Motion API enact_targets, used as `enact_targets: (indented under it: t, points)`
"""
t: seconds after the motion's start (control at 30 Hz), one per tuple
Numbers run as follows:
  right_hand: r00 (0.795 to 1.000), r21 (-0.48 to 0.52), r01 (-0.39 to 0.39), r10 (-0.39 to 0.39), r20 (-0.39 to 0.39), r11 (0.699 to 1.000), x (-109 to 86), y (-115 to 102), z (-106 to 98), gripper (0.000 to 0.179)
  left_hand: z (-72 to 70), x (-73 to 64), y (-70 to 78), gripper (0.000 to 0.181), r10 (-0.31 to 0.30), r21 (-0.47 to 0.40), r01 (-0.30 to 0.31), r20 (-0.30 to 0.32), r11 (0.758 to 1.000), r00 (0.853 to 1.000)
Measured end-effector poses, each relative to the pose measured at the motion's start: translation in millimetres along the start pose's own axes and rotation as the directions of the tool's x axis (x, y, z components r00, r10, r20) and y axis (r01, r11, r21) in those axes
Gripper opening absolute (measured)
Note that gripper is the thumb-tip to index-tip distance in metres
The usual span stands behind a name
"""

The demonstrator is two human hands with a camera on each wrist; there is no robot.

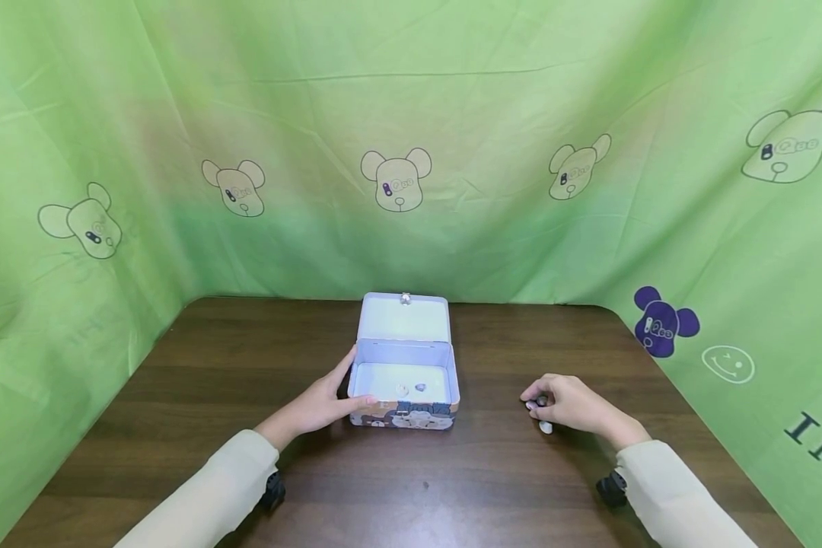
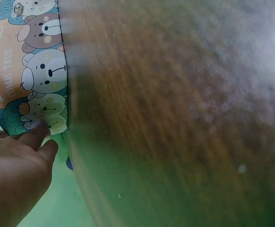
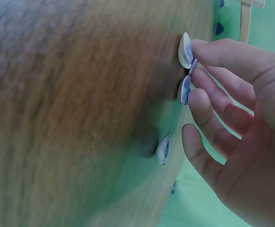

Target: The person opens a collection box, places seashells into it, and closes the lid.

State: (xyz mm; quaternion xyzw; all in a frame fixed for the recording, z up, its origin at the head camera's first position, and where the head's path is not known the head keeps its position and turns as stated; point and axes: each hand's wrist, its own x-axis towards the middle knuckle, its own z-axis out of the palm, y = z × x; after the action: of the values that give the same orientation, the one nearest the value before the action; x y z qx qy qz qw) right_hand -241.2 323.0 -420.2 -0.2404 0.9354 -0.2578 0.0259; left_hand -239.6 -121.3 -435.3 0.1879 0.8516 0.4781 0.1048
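Note:
An open tin box [image 1: 403, 413] printed with cartoon bears stands mid-table, its white lid [image 1: 404, 318] tipped back. On its floor lie two small seashells [image 1: 421, 387]. My left hand [image 1: 323, 397] grips the box's left side, thumb over the front corner and fingers along the side wall; the left wrist view shows the bear-printed front [image 2: 43, 71] beside that hand. Farther right, my right hand [image 1: 571, 403] pinches at a seashell [image 3: 185, 50] with thumb and curled fingers, low over the table. Another seashell [image 3: 184, 90] touches the fingertips. One more seashell [image 3: 162, 149] lies apart from them.
The brown wooden table [image 1: 274, 335] reaches back to a green curtain [image 1: 315, 251] with printed bear heads, which also hangs along both sides. A small dark spot [image 1: 425, 485] marks the tabletop in front of the box.

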Motion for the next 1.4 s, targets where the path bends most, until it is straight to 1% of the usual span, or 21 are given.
enact_targets:
  t: [0.17,0.33,0.37,0.53,0.6,0.77,0.93,1.1,1.2,1.3,1.4]
  points:
    - [1.000,0.005,0.003,-0.003,0.002,1.000,0.2,1.4,0.2,0.017,0.1,0.4,0.4,0.101,0.004,0.002,-0.004,-0.001,1.000,1.000]
    - [1.000,0.000,-0.006,0.006,-0.006,1.000,1.5,-0.4,-1.5,0.017,-0.1,0.1,0.9,0.101,-0.007,0.014,0.007,0.001,1.000,1.000]
    - [1.000,-0.001,-0.002,0.002,-0.007,1.000,1.9,-0.9,-2.6,0.017,-0.2,0.0,0.9,0.102,-0.011,0.015,0.011,0.002,1.000,1.000]
    - [0.999,0.021,-0.036,0.037,-0.012,0.999,3.8,-8.9,-13.3,0.019,-0.3,0.1,0.0,0.102,-0.014,0.011,0.014,0.005,1.000,1.000]
    - [0.999,0.010,-0.036,0.036,-0.026,0.999,4.6,-12.9,-19.1,0.021,-0.4,0.3,-0.7,0.102,-0.003,0.012,0.003,0.006,1.000,1.000]
    - [0.998,-0.033,0.013,-0.015,-0.068,0.999,7.4,-22.5,-31.6,0.021,-1.0,0.6,-1.6,0.102,0.021,0.021,-0.021,0.007,1.000,1.000]
    - [0.996,-0.042,0.035,-0.039,-0.084,0.998,11.4,-30.6,-36.6,0.020,-1.1,0.0,-1.1,0.102,0.010,0.009,-0.010,0.009,1.000,1.000]
    - [0.992,-0.047,0.069,-0.074,-0.101,0.997,18.9,-39.9,-35.6,0.020,-0.9,1.3,-1.6,0.100,0.020,0.015,-0.020,0.012,1.000,1.000]
    - [0.991,-0.037,0.090,-0.093,-0.091,0.995,24.8,-44.8,-33.9,0.020,-0.9,1.5,-1.6,0.100,0.017,0.024,-0.017,0.009,1.000,1.000]
    - [0.990,-0.040,0.113,-0.115,-0.076,0.993,31.8,-49.9,-30.8,0.020,-0.8,1.1,-1.3,0.101,-0.001,0.020,0.000,0.008,1.000,1.000]
    - [0.987,-0.038,0.140,-0.142,-0.071,0.989,40.1,-56.3,-26.9,0.020,-0.7,0.7,-1.0,0.102,0.000,0.010,0.000,0.008,1.000,1.000]
